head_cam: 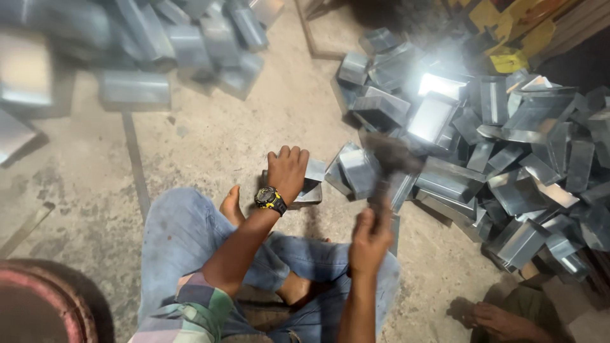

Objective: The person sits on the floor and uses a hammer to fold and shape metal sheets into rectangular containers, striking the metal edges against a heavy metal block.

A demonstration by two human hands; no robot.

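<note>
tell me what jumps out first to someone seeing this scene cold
The big heap of shiny folded sheet-metal pieces fills the right side of the concrete floor, one spot glaring with reflected light. At centre, the seated person's right hand grips a motion-blurred hammer, while the left hand, with a black and yellow wristwatch, presses on a metal piece.

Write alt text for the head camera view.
A person seated on a concrete floor presses the left hand on a folded sheet-metal piece while the right hand swings a blurred hammer. Piles of similar metal pieces lie around.
</note>
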